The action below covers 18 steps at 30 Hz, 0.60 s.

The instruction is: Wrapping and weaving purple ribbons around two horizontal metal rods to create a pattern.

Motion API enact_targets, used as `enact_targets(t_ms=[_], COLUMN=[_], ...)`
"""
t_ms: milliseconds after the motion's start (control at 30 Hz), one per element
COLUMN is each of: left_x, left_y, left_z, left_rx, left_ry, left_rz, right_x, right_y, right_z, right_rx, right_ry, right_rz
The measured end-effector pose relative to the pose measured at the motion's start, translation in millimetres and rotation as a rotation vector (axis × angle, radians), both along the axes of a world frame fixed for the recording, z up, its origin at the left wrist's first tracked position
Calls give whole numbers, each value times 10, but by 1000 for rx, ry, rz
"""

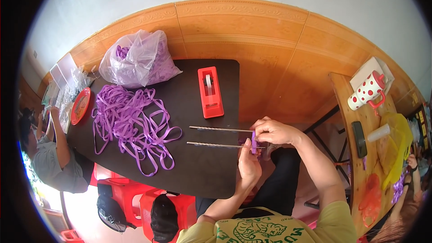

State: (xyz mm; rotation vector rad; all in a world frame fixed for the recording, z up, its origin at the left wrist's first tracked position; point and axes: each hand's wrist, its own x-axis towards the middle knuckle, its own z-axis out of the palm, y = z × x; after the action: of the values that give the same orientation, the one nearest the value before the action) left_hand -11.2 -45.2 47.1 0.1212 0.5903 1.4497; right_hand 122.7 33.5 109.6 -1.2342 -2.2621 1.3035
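Note:
Two thin metal rods (220, 129), twisted like long drill bits at their far ends, lie side by side across the table's right edge. Around their near ends sits a purple strap (254, 143), wound or stretched across both. My right hand (275, 132) pinches it at the upper rod, fingers closed. From below, my left hand (249, 164) presses its thumb against the strap near the lower rod, its other fingers curled and partly hidden. To the left, a loose heap of purple straps (128, 121) spreads over the black table (198, 171).
A red tape dispenser (210, 92) stands beyond the rods. Behind the heap sits a clear bag (139, 60) of purple straps, near a red plate (81, 106). Another person (58, 157) is at the left. A wooden table (344, 108) at right bears a spotted tumbler (366, 91) and phone (359, 139).

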Motion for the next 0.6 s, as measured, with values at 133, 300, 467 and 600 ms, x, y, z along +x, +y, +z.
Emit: enact_targets(t_ms=[133,300,467,600], left_x=[16,50,71,81], left_y=[9,50,71,71], left_z=[40,9,0,-6], left_rx=[-3,-58,-83,-103], left_ry=[43,53,65,71], left_rz=[9,36,56,75], right_x=[-31,-45,-53,-58], right_y=[-23,-9,2,-26], right_z=[27,8,-61,33], right_rx=[33,37,96,99], right_ry=[-84,-129,-96,-95], right_rz=[-30,-52,-83,-95])
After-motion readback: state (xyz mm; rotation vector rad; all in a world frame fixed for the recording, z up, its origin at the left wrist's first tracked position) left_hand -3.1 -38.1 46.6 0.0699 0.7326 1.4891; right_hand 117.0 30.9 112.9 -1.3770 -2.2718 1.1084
